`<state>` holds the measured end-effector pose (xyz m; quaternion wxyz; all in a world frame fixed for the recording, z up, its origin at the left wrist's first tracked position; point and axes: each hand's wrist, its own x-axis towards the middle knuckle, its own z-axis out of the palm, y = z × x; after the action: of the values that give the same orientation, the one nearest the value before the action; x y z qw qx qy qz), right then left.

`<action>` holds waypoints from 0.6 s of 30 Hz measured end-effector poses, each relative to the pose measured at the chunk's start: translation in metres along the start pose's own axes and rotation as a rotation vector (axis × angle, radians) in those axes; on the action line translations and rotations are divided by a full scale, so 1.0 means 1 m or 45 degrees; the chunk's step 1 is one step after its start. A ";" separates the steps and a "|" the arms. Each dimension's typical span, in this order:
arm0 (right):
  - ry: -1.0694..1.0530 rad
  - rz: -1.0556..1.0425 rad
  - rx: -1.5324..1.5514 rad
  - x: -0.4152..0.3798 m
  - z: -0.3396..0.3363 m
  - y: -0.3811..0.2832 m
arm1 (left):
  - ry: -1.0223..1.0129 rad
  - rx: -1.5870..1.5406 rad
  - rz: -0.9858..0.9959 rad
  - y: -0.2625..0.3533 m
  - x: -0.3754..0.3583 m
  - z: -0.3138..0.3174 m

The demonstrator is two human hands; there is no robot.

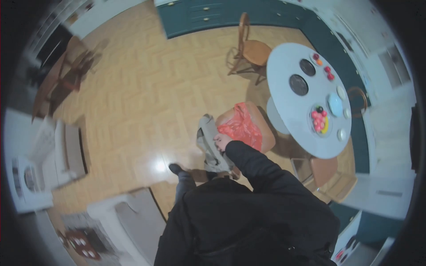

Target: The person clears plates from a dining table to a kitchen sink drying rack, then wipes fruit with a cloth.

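Note:
My right hand [222,141] reaches out in a black sleeve and grips a grey cloth [207,144], which hangs down in folds below and left of the hand. Just beyond the hand, a crumpled red cloth [242,126] lies on a brown wooden seat [266,133]. My left hand is hidden from view. My dark jacket fills the bottom of the view, with one dark shoe [175,168] on the floor to the left.
A round white table [288,102] to the right holds two dark plates, small dishes and a fruit bowl [319,119]. A wooden chair [250,48] stands behind it. Teal cabinets [208,17] line the far wall. White appliances [31,177] stand at left on the wooden floor.

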<state>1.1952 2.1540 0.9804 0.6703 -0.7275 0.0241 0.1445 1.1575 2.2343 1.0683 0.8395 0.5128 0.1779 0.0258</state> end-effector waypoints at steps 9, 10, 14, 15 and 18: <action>0.748 0.155 0.024 0.052 -0.057 0.107 | 0.091 1.705 -0.160 0.311 0.128 -0.419; 0.858 0.323 0.122 0.055 -0.055 0.104 | 0.195 1.526 -0.228 0.351 0.170 -0.395; 1.249 0.635 0.435 0.038 -0.036 0.105 | 0.431 1.292 -0.325 0.452 0.285 -0.275; 1.329 0.640 0.491 0.031 -0.031 0.084 | 0.424 1.363 -0.310 0.472 0.310 -0.235; 1.400 0.705 0.745 0.011 -0.031 0.013 | 0.241 1.498 -0.136 0.498 0.358 -0.153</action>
<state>1.2080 2.1237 0.9673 0.6681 -0.4510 0.5845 -0.0924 1.5123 2.6808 1.3410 0.3953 0.8773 0.2619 -0.0739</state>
